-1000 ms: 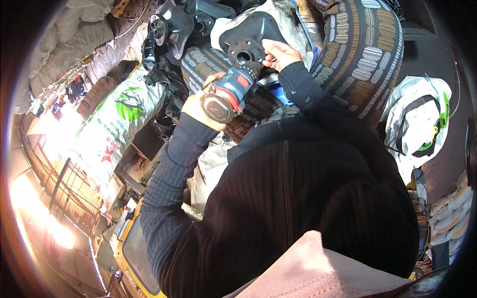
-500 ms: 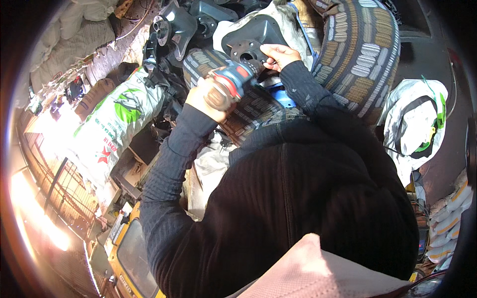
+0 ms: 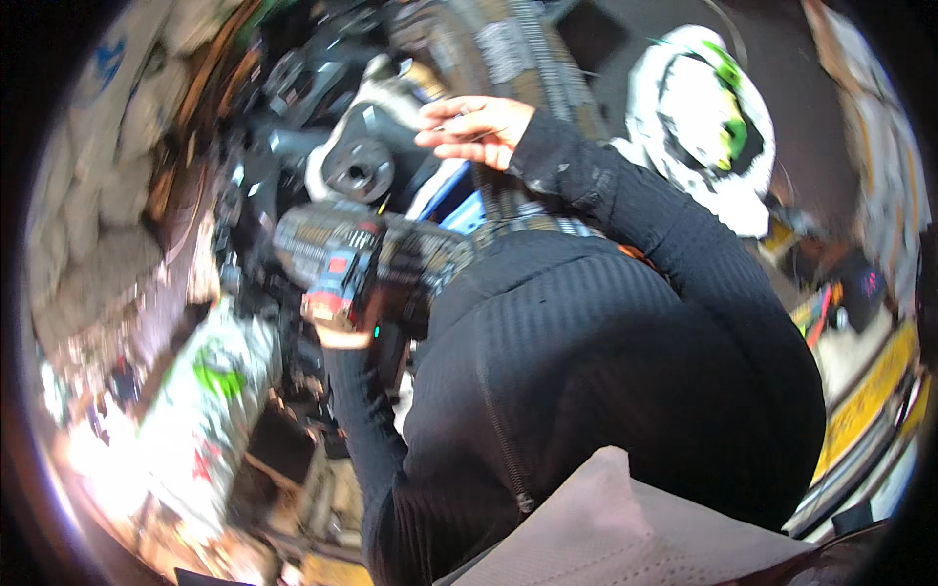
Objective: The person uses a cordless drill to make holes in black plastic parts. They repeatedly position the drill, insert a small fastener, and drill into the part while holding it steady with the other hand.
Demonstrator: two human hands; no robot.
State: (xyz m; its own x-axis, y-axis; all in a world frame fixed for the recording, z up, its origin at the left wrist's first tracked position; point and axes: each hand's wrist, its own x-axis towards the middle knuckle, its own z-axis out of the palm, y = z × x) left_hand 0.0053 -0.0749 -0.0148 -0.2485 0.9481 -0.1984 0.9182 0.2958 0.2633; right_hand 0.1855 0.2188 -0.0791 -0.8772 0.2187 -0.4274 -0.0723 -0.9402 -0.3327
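Observation:
My left hand is wrapped round the handle of a cordless drill, blue and red, its front toward the far side. Ahead of it lies a black moulded part with a round holed flange, resting on a white cloth or sack. Right of that part, and apart from it, my right hand is raised with its fingers loosely together. Something thin and dark shows between thumb and fingers, too blurred to name. Patterned fabric lies beneath the drill, and a blue object sits beside the part.
More black moulded parts are heaped at the far left. An open white sack stands at the right, a white and green sack at the left. A patterned rounded cushion rises at the back. Stacked sacks line the far left.
The view has swung to the right. My right hand has left the flange of the black part, and my left hand has drawn the drill back from it.

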